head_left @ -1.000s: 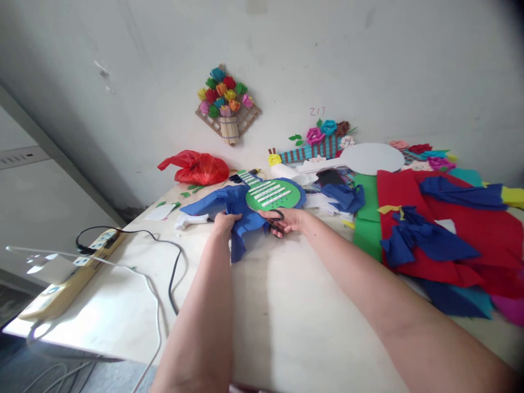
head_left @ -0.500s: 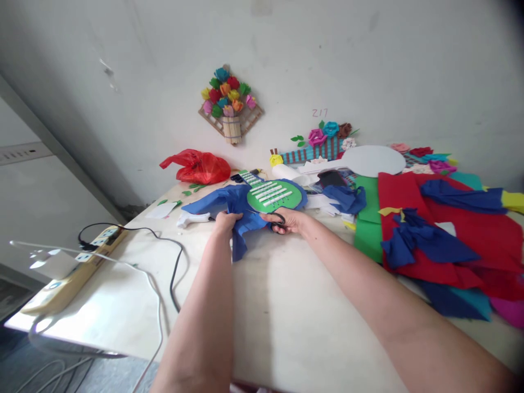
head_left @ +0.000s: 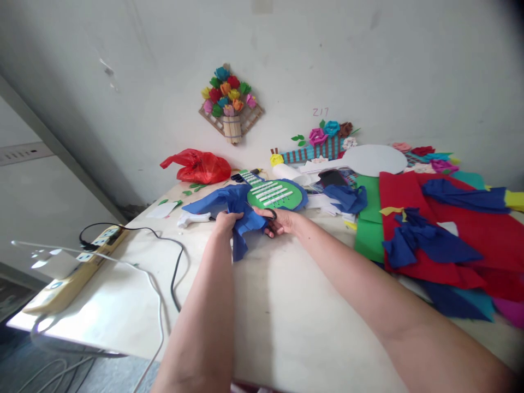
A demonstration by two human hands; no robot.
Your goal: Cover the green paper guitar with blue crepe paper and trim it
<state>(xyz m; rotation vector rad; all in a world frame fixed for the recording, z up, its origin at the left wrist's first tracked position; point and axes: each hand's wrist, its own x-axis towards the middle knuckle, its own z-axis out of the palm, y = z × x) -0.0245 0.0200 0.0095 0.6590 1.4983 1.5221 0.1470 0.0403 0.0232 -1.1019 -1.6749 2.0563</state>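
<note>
My left hand (head_left: 226, 221) pinches a sheet of blue paper (head_left: 223, 203) that lies crumpled on the white table (head_left: 270, 305). My right hand (head_left: 281, 221) has its fingers through black scissors (head_left: 267, 217), whose blades point left into the blue paper. Just behind both hands lies a round green disc with white strips (head_left: 273, 194) on a blue backing.
A red plastic bag (head_left: 198, 166) sits at the back by the wall. Red, green and blue paper sheets (head_left: 429, 229) cover the right side. At the left edge a power strip (head_left: 77, 262) lies with black and white cables. A white glue gun (head_left: 192, 219) rests near the blue paper.
My right hand with the scissors has moved slightly left, closer to my left hand and further into the blue paper. The left hand has stayed in place.
</note>
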